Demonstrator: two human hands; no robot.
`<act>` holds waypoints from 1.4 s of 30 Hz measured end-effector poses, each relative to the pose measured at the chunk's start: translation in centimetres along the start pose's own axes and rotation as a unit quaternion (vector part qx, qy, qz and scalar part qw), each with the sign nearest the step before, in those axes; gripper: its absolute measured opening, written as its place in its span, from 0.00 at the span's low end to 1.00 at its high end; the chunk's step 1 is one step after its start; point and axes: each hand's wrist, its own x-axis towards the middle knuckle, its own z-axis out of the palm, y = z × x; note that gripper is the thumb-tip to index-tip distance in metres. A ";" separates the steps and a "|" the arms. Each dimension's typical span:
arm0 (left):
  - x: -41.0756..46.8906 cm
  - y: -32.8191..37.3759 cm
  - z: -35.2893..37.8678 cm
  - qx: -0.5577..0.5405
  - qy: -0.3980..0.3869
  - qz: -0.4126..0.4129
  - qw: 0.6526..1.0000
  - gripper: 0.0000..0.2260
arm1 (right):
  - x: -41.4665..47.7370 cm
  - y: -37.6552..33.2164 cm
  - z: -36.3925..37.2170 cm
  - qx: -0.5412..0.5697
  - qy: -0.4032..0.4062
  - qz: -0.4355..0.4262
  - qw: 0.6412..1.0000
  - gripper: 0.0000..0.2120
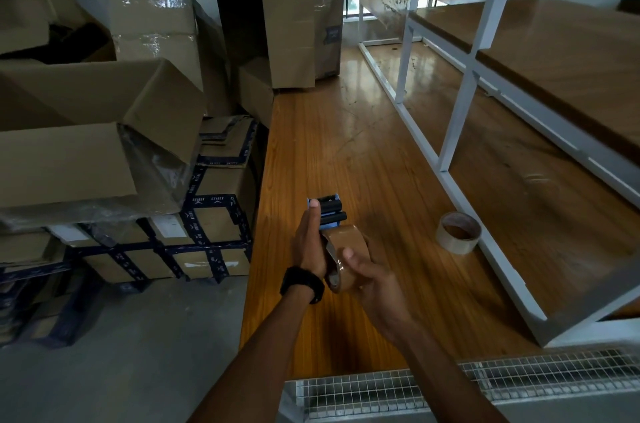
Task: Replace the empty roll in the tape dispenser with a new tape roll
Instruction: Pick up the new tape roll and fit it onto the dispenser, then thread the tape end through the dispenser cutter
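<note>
Head view, left to right. Stacked brown cardboard boxes (104,132) fill the left side, some strapped with dark blue printed tape, standing on the grey floor beside the long wooden tabletop (363,152).

Left hand (311,246), with a black wristband (302,284), grips the blue and black handheld tape dispenser (328,213) over the near part of the tabletop. Its fingers wrap the body from the left, pressed together, and the thumb lies flat along the top edge with its tip near the front end. The dispenser's long axis runs away from the person, roller and cutter end pointing to the far end of the table, spool end toward the person.

Right hand (372,279) holds the brown packing tape roll (346,256) against the spool end of the dispenser. The thumb presses on the roll's outer face; the other fingers curl under it and are mostly hidden, so how they sit I cannot tell. The roll stands on edge, its hole facing left toward the dispenser.

Further right, the pale, empty cardboard tape core (458,232) stands on the tabletop, well apart from both hands, just beside the white metal shelf frame (453,132) with wooden shelves.

Progress, judged: the old core is out and the new roll is at the hub. Whether it is fully seated is unclear. Threading the tape end through the roller to the cutter looks left to do.
</note>
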 end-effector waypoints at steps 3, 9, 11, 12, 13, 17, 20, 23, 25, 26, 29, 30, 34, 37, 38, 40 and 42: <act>-0.1 -0.3 0.2 -0.016 0.000 -0.030 0.999 0.33 | 0.4 0.5 0.2 -0.019 0.014 0.019 1.000 0.28; -0.5 -0.6 0.1 0.003 -0.055 -0.055 0.997 0.40 | 0.7 0.8 -0.2 0.023 0.055 0.010 0.998 0.36; -1.1 -0.4 0.1 -0.016 -0.077 -0.041 0.996 0.40 | 0.7 0.7 -0.2 0.031 0.067 -0.013 0.997 0.31; -1.3 -0.4 0.1 -0.031 -0.091 -0.038 0.995 0.42 | 0.7 0.5 -0.1 0.036 0.074 -0.024 0.996 0.31; -1.4 -0.6 0.0 -0.041 -0.112 -0.039 0.992 0.43 | 0.8 0.2 -0.1 0.043 0.081 -0.030 0.995 0.30; -1.8 -1.0 0.0 -0.049 -0.168 -0.040 0.984 0.45 | 0.8 -0.3 -0.3 0.052 0.089 -0.035 0.994 0.28; -1.5 -1.0 -0.1 -0.052 -0.180 -0.027 0.982 0.45 | 0.8 -0.3 -0.9 -0.018 0.092 -0.044 0.995 0.27; -1.4 -0.8 0.0 -0.025 -0.185 0.000 0.982 0.31 | 0.8 -0.5 -1.4 -0.070 0.071 -0.058 0.993 0.26; -1.5 -0.6 0.1 -0.017 -0.179 0.005 0.984 0.28 | 0.8 -0.9 -1.8 -0.090 0.058 -0.065 0.992 0.25; -1.5 -0.6 0.1 -0.015 -0.177 0.008 0.984 0.28 | 0.8 -1.2 -2.0 -0.093 0.056 -0.073 0.991 0.26; -1.7 -0.6 -0.3 -0.015 -0.179 0.009 0.984 0.29 | 1.1 -2.3 -2.9 -0.150 0.083 -0.133 0.976 0.30; -1.8 -0.6 -0.4 -0.016 -0.183 0.011 0.983 0.29 | 1.1 -2.9 -3.5 -0.192 0.091 -0.150 0.966 0.29; -1.9 -0.5 -0.7 -0.004 -0.200 0.011 0.980 0.29 | 1.7 -5.5 -5.4 -0.320 0.026 -0.174 0.931 0.21; -1.8 -0.6 -0.9 0.006 -0.205 0.009 0.979 0.29 | 2.0 -7.1 -5.5 -0.376 -0.011 -0.205 0.904 0.11; -1.8 -0.6 -1.0 0.008 -0.204 0.008 0.979 0.30 | 2.1 -7.5 -5.5 -0.394 -0.024 -0.216 0.893 0.10; -1.8 -0.5 -1.1 0.009 -0.204 0.006 0.979 0.30 | 2.2 -8.0 -5.5 -0.411 -0.045 -0.217 0.884 0.09; -1.7 -0.6 -1.3 0.011 -0.206 0.005 0.979 0.30 | 2.5 -8.3 -5.6 -0.415 -0.059 -0.215 0.882 0.08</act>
